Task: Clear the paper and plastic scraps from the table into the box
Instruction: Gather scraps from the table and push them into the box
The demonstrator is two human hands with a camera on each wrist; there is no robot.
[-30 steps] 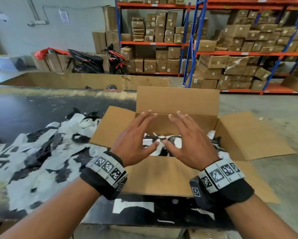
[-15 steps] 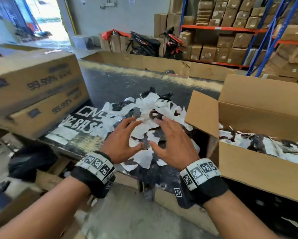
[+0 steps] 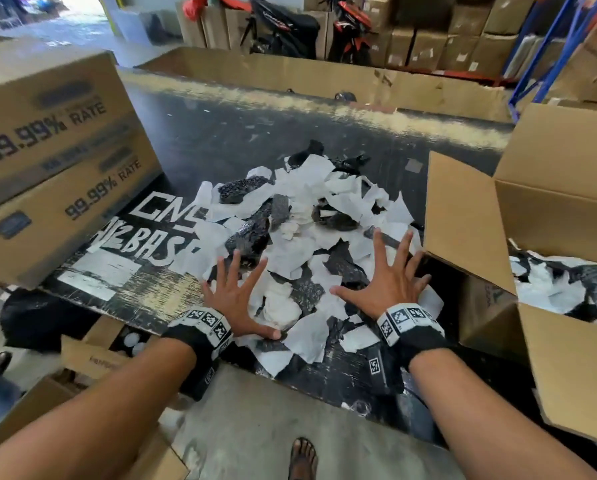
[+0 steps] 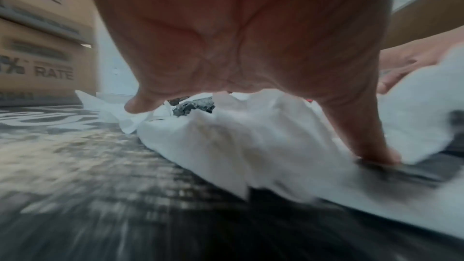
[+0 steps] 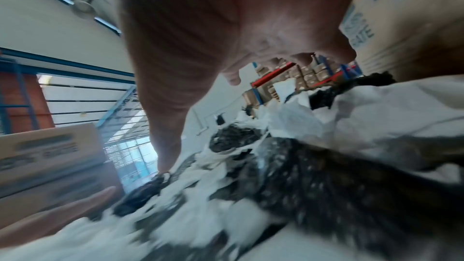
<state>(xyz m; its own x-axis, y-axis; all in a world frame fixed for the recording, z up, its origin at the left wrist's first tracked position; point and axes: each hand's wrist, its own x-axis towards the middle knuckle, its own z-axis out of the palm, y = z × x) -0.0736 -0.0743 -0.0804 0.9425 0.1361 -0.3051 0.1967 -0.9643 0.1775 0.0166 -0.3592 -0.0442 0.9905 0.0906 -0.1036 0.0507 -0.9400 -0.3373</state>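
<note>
Now both hands wider apart, splayed on scraps

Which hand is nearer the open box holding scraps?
Right. The right hand lies spread on the scrap pile with its outer fingers beside the open box flap; the left hand rests at the pile's opposite side.
</note>
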